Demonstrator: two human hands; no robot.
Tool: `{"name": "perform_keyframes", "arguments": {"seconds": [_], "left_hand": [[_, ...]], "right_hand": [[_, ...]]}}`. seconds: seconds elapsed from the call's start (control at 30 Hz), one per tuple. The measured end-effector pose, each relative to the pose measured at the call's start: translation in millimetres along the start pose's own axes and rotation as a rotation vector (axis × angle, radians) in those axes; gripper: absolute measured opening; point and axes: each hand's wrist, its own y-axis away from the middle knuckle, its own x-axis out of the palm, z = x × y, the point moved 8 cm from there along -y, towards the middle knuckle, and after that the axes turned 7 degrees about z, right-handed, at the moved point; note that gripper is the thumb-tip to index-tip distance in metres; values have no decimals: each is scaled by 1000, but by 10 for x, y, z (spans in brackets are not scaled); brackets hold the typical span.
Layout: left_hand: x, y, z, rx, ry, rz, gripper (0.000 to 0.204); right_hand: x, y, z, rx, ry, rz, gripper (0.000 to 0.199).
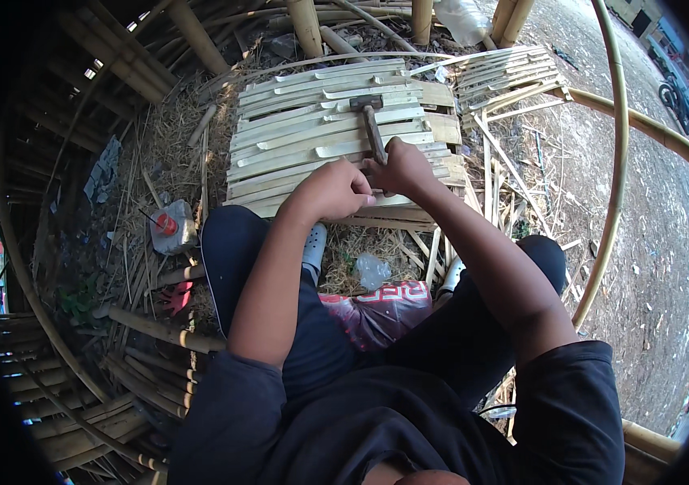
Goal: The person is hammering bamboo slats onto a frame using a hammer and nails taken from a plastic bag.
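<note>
In front of me lies a panel of pale split bamboo slats [288,137], laid side by side across wider boards. My right hand [406,168] is wrapped round the wooden handle of a hammer [373,129]. The hammer's dark metal head rests on or just above the slats, pointing away from me. Beside it, my left hand [333,191] is closed, fingers curled together over the panel's near edge, close to the handle's end. Whatever the left fingers pinch, if anything, is too small or hidden to name.
A smaller slat panel [506,74] lies at the far right, with loose strips below it. Bamboo poles [621,145] frame the right side. A pale block with a red cup [168,225] and a red glove [175,298] lie to the left. A clear plastic bag [372,271] sits between my feet.
</note>
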Motion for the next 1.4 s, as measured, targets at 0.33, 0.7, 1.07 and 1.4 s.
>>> {"name": "perform_keyframes", "arguments": {"seconds": [0.33,0.7,1.07,1.4], "left_hand": [[-339,342,292,-18,3,-130,24],[-371,29,282,-62,60,-305,21],[264,-1111,-237,467,303,-413,19],[616,-1429,-78,534,242,-406,19]], "right_hand": [[297,-413,-51,136,94,-28,31],[-219,-438,-312,252,-586,39,25],[-1265,627,-543,95,-1071,2,36],[-1790,1814,-1475,213,-976,-304,38]]}}
